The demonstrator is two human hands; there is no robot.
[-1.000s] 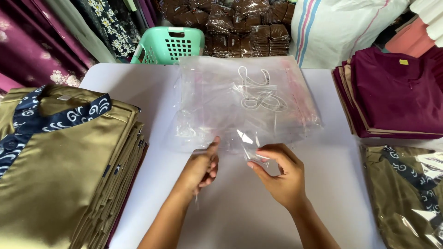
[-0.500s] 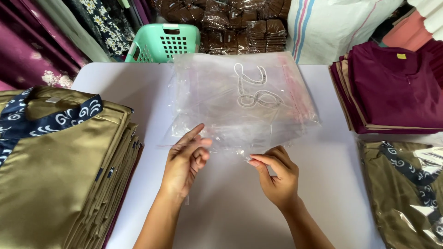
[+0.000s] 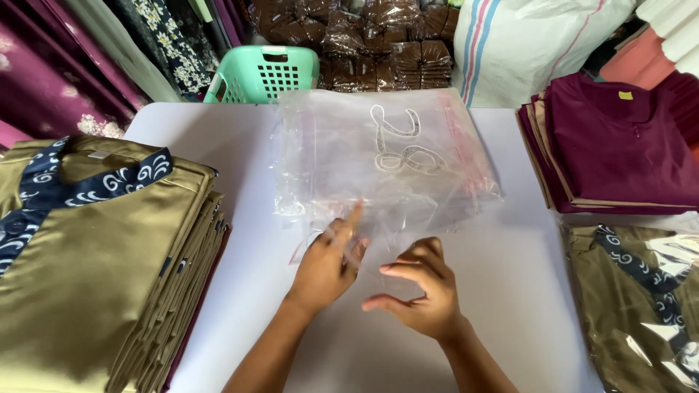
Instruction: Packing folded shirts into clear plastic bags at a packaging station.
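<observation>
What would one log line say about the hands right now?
left hand: fingers on stack of clear plastic bags | right hand: beside it, pinching near bag edge | left: olive shirt pile | surface: white table

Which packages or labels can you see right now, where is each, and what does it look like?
Stack of clear plastic bags: table centre, flat, handwritten marks on top; left hand touches its near edge.
Bagged olive shirt: right front, clear wrap.
Brown wrapped packs: stacked at back.
Yellow tag: maroon shirt collar, right.
White sack: back right, striped.
</observation>
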